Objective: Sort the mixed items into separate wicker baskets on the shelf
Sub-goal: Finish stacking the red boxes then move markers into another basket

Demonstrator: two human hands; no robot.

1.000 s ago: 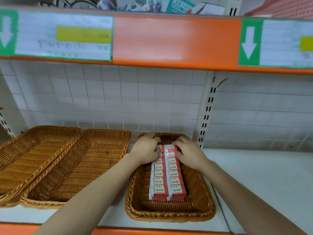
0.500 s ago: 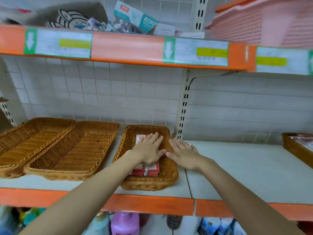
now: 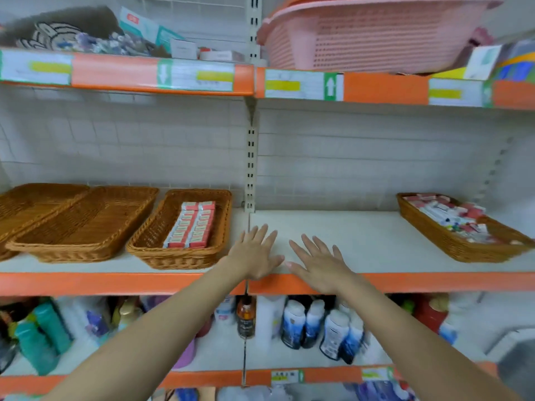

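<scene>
Two neat rows of red-and-white boxes lie in a wicker basket on the middle shelf. Two more wicker baskets, one beside it and one at the far left, hold nothing. At the far right a wicker basket holds the mixed items, a jumble of red, white and pink packets. My left hand and my right hand hover side by side over the bare shelf board, fingers spread, holding nothing, to the right of the basket with the boxes.
An orange shelf edge runs across the front. A slotted upright post divides the shelf bays. A pink plastic basket sits on the upper shelf. Bottles stand on the shelf below.
Both hands have come off the rows of boxes and moved right, out of the basket, over the bare shelf. The view has pulled back and turned right, showing the mixed-item basket.
</scene>
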